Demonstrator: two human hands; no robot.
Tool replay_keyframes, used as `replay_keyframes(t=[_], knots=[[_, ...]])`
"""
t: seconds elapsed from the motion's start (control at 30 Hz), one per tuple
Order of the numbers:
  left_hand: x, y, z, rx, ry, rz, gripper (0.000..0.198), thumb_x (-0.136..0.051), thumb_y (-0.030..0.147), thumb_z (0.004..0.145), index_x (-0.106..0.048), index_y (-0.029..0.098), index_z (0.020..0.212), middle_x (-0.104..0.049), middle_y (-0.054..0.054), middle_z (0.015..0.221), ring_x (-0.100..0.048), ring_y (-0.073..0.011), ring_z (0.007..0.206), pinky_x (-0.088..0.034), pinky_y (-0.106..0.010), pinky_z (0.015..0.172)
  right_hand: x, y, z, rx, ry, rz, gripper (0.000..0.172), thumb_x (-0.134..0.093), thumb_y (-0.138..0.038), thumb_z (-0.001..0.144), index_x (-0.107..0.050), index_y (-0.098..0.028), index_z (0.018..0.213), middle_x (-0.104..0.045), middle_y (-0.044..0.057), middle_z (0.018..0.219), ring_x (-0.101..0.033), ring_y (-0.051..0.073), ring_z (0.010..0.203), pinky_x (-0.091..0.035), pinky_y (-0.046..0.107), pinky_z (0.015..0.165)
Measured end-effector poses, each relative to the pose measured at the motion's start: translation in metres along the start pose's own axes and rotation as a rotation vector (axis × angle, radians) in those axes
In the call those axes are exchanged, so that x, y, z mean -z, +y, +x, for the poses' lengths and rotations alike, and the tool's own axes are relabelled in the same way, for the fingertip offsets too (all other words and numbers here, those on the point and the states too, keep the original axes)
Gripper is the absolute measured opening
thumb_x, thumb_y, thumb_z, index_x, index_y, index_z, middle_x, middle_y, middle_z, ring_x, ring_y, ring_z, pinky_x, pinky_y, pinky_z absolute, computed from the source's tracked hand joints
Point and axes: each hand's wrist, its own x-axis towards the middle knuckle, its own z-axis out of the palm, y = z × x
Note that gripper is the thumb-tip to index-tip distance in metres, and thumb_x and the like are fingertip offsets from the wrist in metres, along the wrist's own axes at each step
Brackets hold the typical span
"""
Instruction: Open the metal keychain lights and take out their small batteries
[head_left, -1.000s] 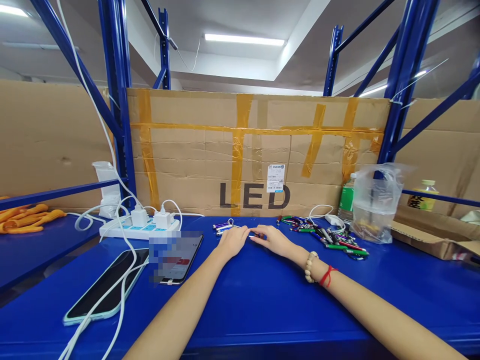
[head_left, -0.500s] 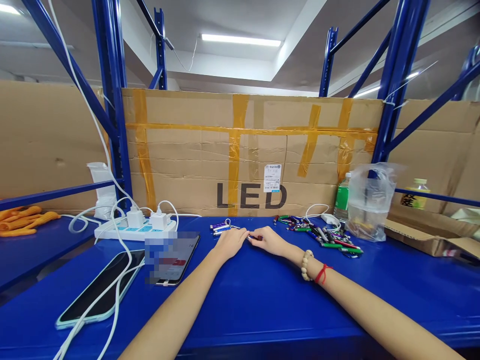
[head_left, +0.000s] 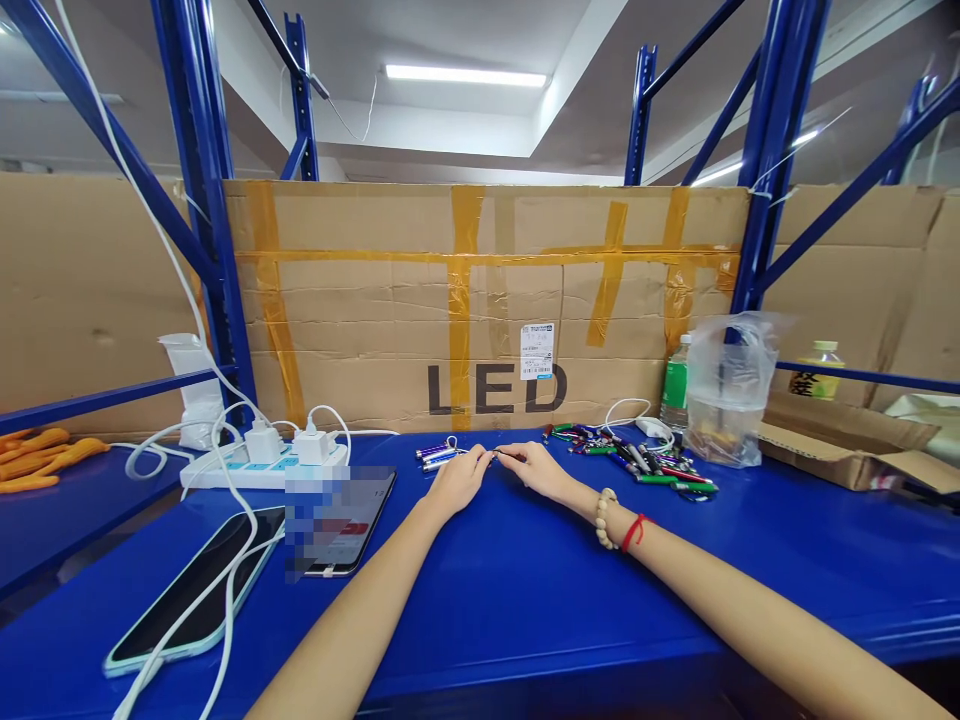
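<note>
My left hand (head_left: 459, 482) and my right hand (head_left: 537, 471) meet fingertip to fingertip just above the blue tabletop. Both hands have their fingers closed in a pinch around something small and dark between them, too hidden to name. Just beyond my left hand lie a few slim blue and silver cylinders (head_left: 437, 457) with a small ring at one end. To the right of my right hand spreads a pile of small coloured metal pieces (head_left: 652, 465), green, red, black and silver.
A white power strip (head_left: 229, 474) with chargers, a phone in a pale case (head_left: 199, 590) and another phone (head_left: 341, 530) lie left, crossed by white cables. Standing at right are a green-labelled bottle (head_left: 676, 380), a bagged clear container (head_left: 726, 400) and an open cardboard box (head_left: 817, 452). Taped cardboard (head_left: 360, 310) backs the table.
The view has shifted slightly, so most things sit a little further left. Both hands stay together at the same spot, with the right fingertips slightly moved around the small item.
</note>
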Motion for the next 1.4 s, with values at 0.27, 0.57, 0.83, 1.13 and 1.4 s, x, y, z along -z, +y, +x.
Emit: replay_keyframes(t=[0.27, 0.57, 0.83, 1.13, 1.4], knots=[[0.003, 0.007, -0.005, -0.037, -0.007, 0.020, 0.034, -0.021, 0.038, 0.089, -0.050, 0.021, 0.093, -0.063, -0.003, 0.088, -0.058, -0.0166, 0.083, -0.041, -0.026, 0.069, -0.004, 0.007, 0.001, -0.154, 0.102, 0.163, 0.039, -0.041, -0.039, 0.079, -0.064, -0.013, 0.098, -0.062, 0.002, 0.065, -0.040, 0.008, 0.039, -0.035, 0.022, 0.041], [-0.002, 0.011, -0.004, -0.098, -0.029, 0.163, 0.036, -0.019, 0.042, 0.088, -0.048, 0.021, 0.096, -0.064, -0.006, 0.088, -0.060, -0.0212, 0.083, -0.042, -0.030, 0.068, -0.004, 0.014, 0.003, -0.167, 0.136, 0.052, 0.037, -0.036, -0.036, 0.083, -0.064, -0.016, 0.098, -0.065, 0.004, 0.077, -0.051, 0.012, 0.051, -0.039, 0.024, 0.049], [0.003, 0.011, -0.005, 0.027, 0.012, 0.150, 0.032, -0.020, 0.042, 0.088, -0.044, 0.021, 0.096, -0.064, -0.005, 0.089, -0.060, -0.0209, 0.085, -0.041, -0.029, 0.067, -0.003, 0.019, 0.000, -0.219, 0.057, -0.271, 0.028, -0.041, -0.031, 0.083, -0.067, -0.021, 0.087, -0.062, 0.006, 0.089, -0.055, 0.019, 0.085, -0.040, 0.029, 0.070], [0.001, 0.014, -0.004, -0.016, -0.006, 0.264, 0.032, -0.018, 0.036, 0.089, -0.039, 0.021, 0.108, -0.064, -0.008, 0.091, -0.060, -0.0219, 0.085, -0.041, -0.028, 0.066, -0.013, -0.018, -0.002, -0.448, 0.214, 0.620, 0.039, -0.057, -0.049, 0.068, -0.066, -0.016, 0.088, -0.064, 0.007, 0.086, -0.056, 0.014, 0.072, -0.038, 0.017, 0.045], [-0.001, 0.015, -0.002, 0.002, -0.041, 0.228, 0.038, -0.015, 0.039, 0.089, -0.039, 0.018, 0.111, -0.064, -0.010, 0.095, -0.060, -0.0226, 0.089, -0.040, -0.029, 0.069, -0.015, -0.018, -0.003, -0.434, 0.282, 0.629, 0.035, -0.061, -0.046, 0.064, -0.068, -0.015, 0.080, -0.064, 0.006, 0.082, -0.053, 0.011, 0.065, -0.036, 0.016, 0.043]])
